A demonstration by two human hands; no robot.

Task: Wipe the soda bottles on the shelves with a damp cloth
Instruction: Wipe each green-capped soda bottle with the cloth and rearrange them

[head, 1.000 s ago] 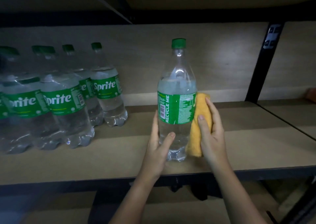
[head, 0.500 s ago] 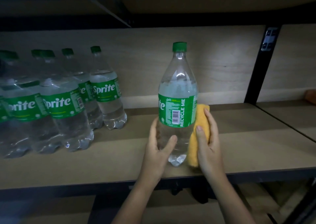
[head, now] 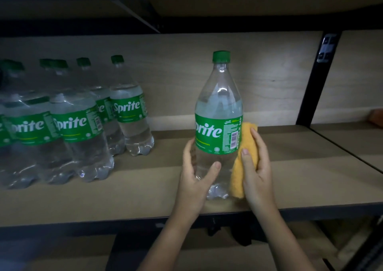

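A clear Sprite bottle (head: 219,109) with a green cap and green label stands upright near the front of the wooden shelf (head: 145,192). My left hand (head: 195,179) grips its lower body, thumb across the front. My right hand (head: 256,167) holds a folded yellow cloth (head: 240,167) pressed against the bottle's right side, from the label down to the base. The bottle's far side is hidden.
Several more Sprite bottles (head: 70,121) stand grouped at the left of the same shelf. A black upright post (head: 317,80) divides it from the adjoining shelf (head: 356,142) on the right. Another shelf board hangs overhead, and a lower shelf lies below.
The bottle has turned in my left hand: the barcode side faced me before, now the Sprite logo shows. The cloth stays against the right side.
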